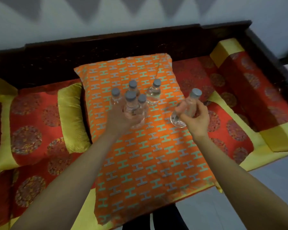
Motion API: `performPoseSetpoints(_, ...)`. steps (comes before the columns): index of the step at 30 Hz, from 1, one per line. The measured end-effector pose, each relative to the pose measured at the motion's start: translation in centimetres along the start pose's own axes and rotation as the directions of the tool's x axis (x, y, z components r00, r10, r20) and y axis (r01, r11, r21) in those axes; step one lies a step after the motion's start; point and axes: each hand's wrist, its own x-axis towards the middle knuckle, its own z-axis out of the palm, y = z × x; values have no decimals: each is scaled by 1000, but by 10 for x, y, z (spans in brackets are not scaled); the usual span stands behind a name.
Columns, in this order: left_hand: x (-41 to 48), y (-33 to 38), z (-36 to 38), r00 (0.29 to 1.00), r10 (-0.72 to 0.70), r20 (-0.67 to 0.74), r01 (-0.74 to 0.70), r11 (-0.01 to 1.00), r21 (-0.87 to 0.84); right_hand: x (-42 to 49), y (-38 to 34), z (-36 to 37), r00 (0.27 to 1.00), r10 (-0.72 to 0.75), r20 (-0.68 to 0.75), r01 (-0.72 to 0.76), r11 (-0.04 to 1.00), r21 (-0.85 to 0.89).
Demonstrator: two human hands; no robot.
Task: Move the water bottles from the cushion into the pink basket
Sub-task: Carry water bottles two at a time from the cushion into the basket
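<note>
Several clear water bottles with grey caps stand clustered on the orange patterned cushion (pixel 140 155). My left hand (pixel 118 120) wraps around the nearest upright bottle (pixel 131 107) in the cluster. My right hand (pixel 194 118) holds another bottle (pixel 188 107) tilted and lifted off the cushion, cap pointing up and away. One bottle (pixel 154 93) stands apart at the back right of the group. The pink basket is out of view.
The cushion lies on a red and gold sofa seat (pixel 40 117) with a dark wooden back (pixel 123 44). A gold bolster (pixel 71 120) sits left of the cushion, a red armrest pad (pixel 249 90) to the right. Grey floor (pixel 239 205) shows at lower right.
</note>
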Motion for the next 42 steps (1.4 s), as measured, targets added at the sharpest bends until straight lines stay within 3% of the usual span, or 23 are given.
performPoseSetpoints(3, -2, 34, 16, 996, 76, 40, -73, 995, -62, 3, -12, -41, 997, -21, -68, 23, 1000, 20)
performPoseSetpoints(8, -3, 90, 62, 973, 134, 186, -134, 991, -14, 2, -13, -130, 976, -51, -212, 48, 999, -20)
performPoseSetpoints(19, -48, 226, 195, 913, 300, 277, -301, 953, -40, -22, 23, -357, 897, 7, -443, -32, 998, -48)
performPoseSetpoints(31, -109, 388, 365, 821, 406, 400, -386, 913, -134, -53, 78, -572, 793, 68, -606, -89, 996, -5)
performPoseSetpoints(42, -117, 471, 501, 742, 463, 485, -468, 876, -120, -36, 142, -697, 706, 111, -700, -175, 984, -21)
